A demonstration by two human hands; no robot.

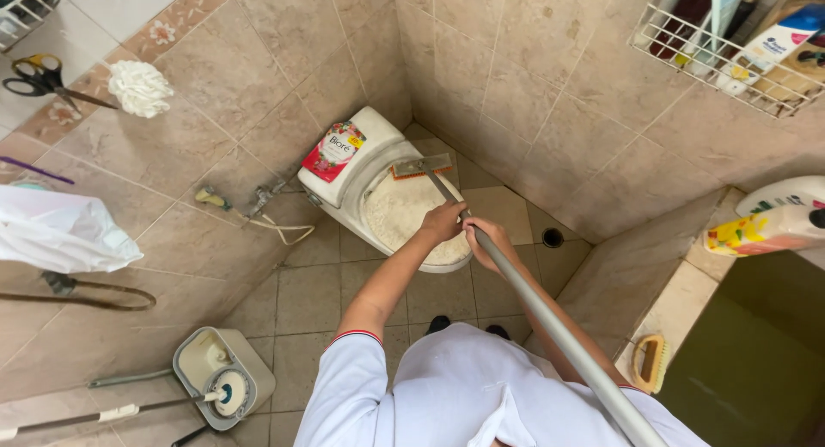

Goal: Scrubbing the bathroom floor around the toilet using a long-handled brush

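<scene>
I look down at a white toilet (pixel 378 150) with its lid shut, in a tiled bathroom corner. Both my hands grip a long grey pole (pixel 550 327). My left hand (pixel 443 221) holds it higher up the shaft toward the head, and my right hand (pixel 485 241) holds it just behind. The pole's flat brush head (pixel 421 166), with orange bristles, rests on the back of the toilet lid, near the tank. A red and white pack (pixel 335 151) lies on top of the tank.
A mop bucket (pixel 222 376) with a mop handle stands at the lower left. A wire shelf (pixel 730 47) with bottles hangs at the upper right. A hand scrub brush (pixel 650 361) lies on the ledge of a water basin. A floor drain (pixel 553 237) is beside the toilet.
</scene>
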